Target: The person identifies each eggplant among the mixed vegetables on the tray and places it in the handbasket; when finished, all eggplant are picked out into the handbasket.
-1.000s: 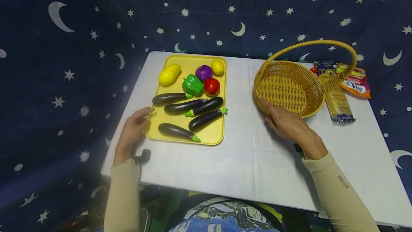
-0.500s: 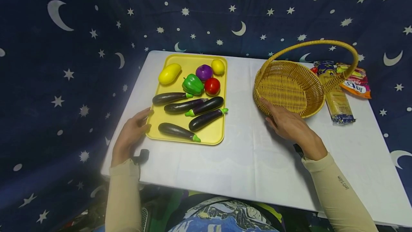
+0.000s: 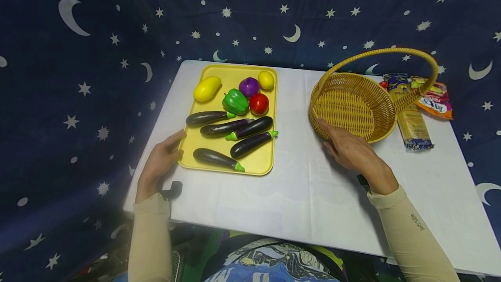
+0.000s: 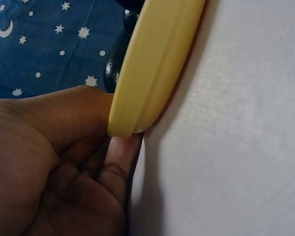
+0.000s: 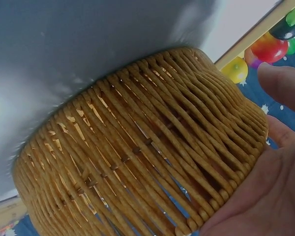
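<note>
At the left edge of a yellow tray (image 3: 260, 160), my left hand (image 3: 158, 162) holds the rim. In the left wrist view, digits of the left hand (image 4: 64, 147) lie on both sides of that tray corner. The tray bears several eggplants (image 3: 219, 159), a green bell pepper (image 3: 235, 102), a tomato (image 3: 258, 104), a purple onion-like vegetable (image 3: 249, 87), a lemon (image 3: 266, 80) and a yellow mango (image 3: 207, 88). On the right, my right hand (image 3: 348, 149) rests on the near rim of a wicker basket (image 3: 344, 112). Its thumb (image 5: 280, 86) stands apart from the weave in the right wrist view.
Behind the basket's right side lie a pasta packet (image 3: 412, 125) and a red-orange snack bag (image 3: 436, 101). A white cloth covers the table (image 3: 289, 203). A dark blue curtain (image 3: 250, 16) with stars and moons hangs behind. The basket's tall handle (image 3: 391, 50) arches upward.
My left hand has moved slightly and closed on the tray's left rim. The right hand stays at the basket rim; tray, vegetables and basket have hardly shifted in view.
</note>
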Action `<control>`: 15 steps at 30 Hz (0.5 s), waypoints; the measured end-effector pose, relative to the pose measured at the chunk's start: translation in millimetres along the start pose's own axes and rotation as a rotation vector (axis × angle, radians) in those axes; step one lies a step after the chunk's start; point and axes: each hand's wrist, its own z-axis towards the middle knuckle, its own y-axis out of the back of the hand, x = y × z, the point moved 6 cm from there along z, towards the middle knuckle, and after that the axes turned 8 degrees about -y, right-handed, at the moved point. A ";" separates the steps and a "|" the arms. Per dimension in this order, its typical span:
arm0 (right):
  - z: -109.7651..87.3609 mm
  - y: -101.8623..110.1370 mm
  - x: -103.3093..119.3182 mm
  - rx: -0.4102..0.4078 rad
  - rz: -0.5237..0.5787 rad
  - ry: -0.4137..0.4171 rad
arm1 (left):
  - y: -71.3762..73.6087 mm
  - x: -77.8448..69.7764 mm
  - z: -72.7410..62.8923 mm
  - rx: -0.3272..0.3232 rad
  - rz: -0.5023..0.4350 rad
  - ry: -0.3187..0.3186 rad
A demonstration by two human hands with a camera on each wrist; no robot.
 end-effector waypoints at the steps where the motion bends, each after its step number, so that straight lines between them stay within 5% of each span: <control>1: 0.0 0.4 0.4 -0.006 -0.002 0.003 | 0.0 0.1 -0.1 -0.001 -0.007 -0.002; 15: -1.1 0.4 -4.5 0.055 0.046 -0.028 | -0.5 1.1 -1.5 -0.017 -0.048 0.006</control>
